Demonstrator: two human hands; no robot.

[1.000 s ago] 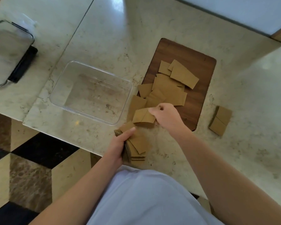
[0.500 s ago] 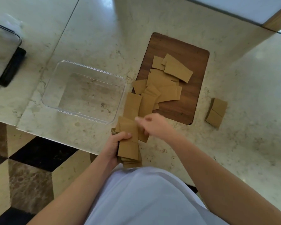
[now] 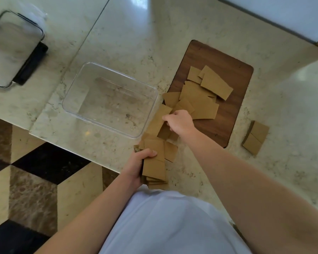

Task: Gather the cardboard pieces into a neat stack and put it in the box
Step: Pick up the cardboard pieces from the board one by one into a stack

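Since half a second ago the right hand (image 3: 180, 123) reaches out and pinches a long piece (image 3: 159, 120) pointing away, just above the stack (image 3: 154, 162) the left hand (image 3: 136, 165) grips beside the box (image 3: 110, 99).

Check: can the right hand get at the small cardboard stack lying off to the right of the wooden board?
Probably yes. The small stack lies alone on the counter, nothing around it. But the right hand is pinching a cardboard piece, so it would need to drop that first.
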